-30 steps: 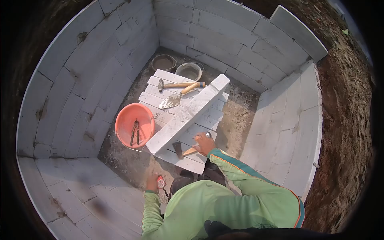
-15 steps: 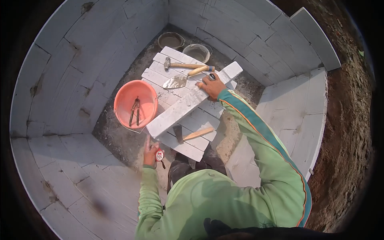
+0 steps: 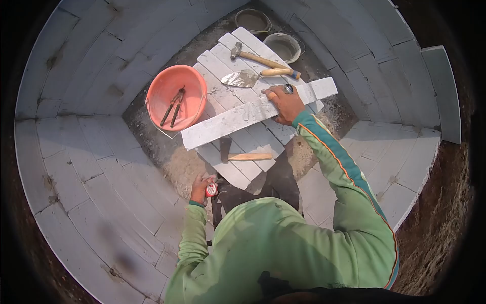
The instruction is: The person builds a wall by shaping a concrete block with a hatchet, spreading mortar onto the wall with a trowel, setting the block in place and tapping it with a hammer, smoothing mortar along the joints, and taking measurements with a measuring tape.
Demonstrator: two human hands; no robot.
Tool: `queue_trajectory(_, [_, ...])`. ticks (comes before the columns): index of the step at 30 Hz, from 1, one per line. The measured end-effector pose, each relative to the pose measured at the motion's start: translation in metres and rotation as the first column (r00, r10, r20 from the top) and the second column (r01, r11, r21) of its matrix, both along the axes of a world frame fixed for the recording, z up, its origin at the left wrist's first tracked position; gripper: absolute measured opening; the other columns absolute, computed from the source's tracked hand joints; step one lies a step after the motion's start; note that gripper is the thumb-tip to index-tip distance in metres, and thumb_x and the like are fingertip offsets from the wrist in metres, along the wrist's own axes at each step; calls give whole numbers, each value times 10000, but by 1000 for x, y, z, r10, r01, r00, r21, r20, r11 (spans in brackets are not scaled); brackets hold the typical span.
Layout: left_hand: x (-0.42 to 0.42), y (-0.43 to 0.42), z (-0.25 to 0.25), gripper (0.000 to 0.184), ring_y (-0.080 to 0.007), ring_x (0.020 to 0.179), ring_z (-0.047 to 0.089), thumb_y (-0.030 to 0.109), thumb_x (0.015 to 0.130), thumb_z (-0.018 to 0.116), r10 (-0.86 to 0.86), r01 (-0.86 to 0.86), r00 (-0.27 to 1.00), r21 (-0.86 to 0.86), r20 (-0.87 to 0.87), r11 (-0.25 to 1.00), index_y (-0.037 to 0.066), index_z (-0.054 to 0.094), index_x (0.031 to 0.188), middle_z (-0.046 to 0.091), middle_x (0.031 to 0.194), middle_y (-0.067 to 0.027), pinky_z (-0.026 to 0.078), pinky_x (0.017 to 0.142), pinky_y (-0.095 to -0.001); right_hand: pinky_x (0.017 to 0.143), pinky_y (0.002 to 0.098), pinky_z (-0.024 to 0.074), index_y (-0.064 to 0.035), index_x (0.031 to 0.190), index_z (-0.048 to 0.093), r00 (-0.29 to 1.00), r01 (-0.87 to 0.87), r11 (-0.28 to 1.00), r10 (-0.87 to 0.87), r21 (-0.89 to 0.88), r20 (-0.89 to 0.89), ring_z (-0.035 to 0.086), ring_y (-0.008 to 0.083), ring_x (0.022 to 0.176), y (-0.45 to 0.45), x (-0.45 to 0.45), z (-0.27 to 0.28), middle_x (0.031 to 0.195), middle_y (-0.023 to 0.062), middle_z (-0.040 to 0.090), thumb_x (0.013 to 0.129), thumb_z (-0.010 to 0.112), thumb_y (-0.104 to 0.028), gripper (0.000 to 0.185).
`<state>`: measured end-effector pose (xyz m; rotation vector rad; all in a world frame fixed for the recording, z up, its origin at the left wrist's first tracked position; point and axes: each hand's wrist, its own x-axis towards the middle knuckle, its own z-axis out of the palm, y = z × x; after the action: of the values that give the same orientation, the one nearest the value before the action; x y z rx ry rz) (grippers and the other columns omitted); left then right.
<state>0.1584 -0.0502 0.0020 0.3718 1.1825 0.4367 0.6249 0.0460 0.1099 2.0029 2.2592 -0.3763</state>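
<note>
My right hand (image 3: 287, 105) grips a long white lightweight-concrete block (image 3: 217, 125) near its right end, fingers over the top edge. The block lies slanted across a platform of white block strips (image 3: 212, 68). My left hand (image 3: 198, 189), low by my leg and apart from the block, is closed on a small red-and-white tape measure (image 3: 211, 190). Beyond the block lie a trowel (image 3: 242, 78) and a hammer (image 3: 258, 59), their handles close together. On the near side rests a tool with a broad dark head and wooden handle (image 3: 250, 156).
An orange bucket (image 3: 156, 93) holding pincers (image 3: 173, 108) stands left of the platform. Two round mortar tubs, a far one (image 3: 252, 21) and a nearer one (image 3: 282, 48), sit behind it. Grey block walls (image 3: 96, 55) surround the space; bare soil (image 3: 435, 218) lies outside at right.
My left hand has drawn back from the block's left end toward my body, its pointing finger now curled in. The block looks turned closer to crosswise, right hand still on it. The view has shifted.
</note>
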Motion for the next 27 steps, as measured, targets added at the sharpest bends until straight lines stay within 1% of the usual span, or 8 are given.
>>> queue_trajectory(5, [79,-62,43,590,-236,753,700,91,967,593,214,-224,966,-60,-149,973,25,348,1500,666,1109,-154,626,563,-406,1151,574,296,-176,1462,442,988,-54,996,65,76,-141,488,287,1360,-5,15,-7,1438,78,485,700,854,-249,870])
queue_trajectory(11, [175,-89,31,421,-231,755,689,147,986,597,311,-320,908,14,-282,947,11,502,1373,659,1041,-119,614,564,-386,1107,524,352,-162,1434,478,779,-215,815,475,537,-409,497,263,1352,-60,54,-13,1448,69,511,761,826,-278,767])
queue_trajectory(14, [204,-81,4,318,-207,810,683,118,931,664,409,-409,827,86,-386,908,-23,620,1212,679,1022,-107,614,670,-367,1011,508,416,-154,1209,664,688,-384,879,477,283,-546,575,264,1251,-122,92,-42,1277,73,619,847,759,-325,411])
queue_trajectory(16, [196,-87,-53,374,-220,876,684,135,873,737,466,-419,730,212,-501,883,-16,635,1199,690,1038,-108,586,767,-355,970,514,450,-121,1156,684,741,-360,932,308,35,-596,586,305,1218,-167,119,-76,1235,100,629,898,712,-322,328])
queue_trajectory(18, [196,-84,-76,444,-258,898,688,177,830,783,478,-412,581,268,-659,871,-5,638,1208,700,1048,-133,566,814,-362,967,521,465,-114,1249,649,781,-165,977,43,-139,-623,570,349,1233,-206,149,-117,1295,130,605,938,667,-320,373])
queue_trajectory(21, [194,-79,-98,497,-268,885,683,199,823,789,383,-264,346,303,-857,916,-4,611,1240,689,1014,-135,556,806,-372,1017,516,454,-94,1403,543,889,24,993,-74,-116,-452,523,406,1280,-229,189,-103,1398,189,525,906,707,-301,563])
queue_trajectory(24, [226,-73,-68,611,-350,1081,621,270,788,815,213,-131,239,186,-947,974,13,594,1296,635,1174,-203,484,957,-431,1068,517,431,-61,1515,398,898,193,966,-104,170,-427,464,434,1342,-197,208,-41,1489,235,422,830,793,-290,823])
queue_trajectory(27, [255,-74,-44,708,-396,1259,533,298,785,820,274,-124,52,266,-960,956,13,546,1373,534,1361,-237,418,1073,-469,1122,505,386,-30,1532,349,913,244,904,-91,352,-399,404,436,1392,-158,225,-18,1521,245,371,751,861,-282,967])
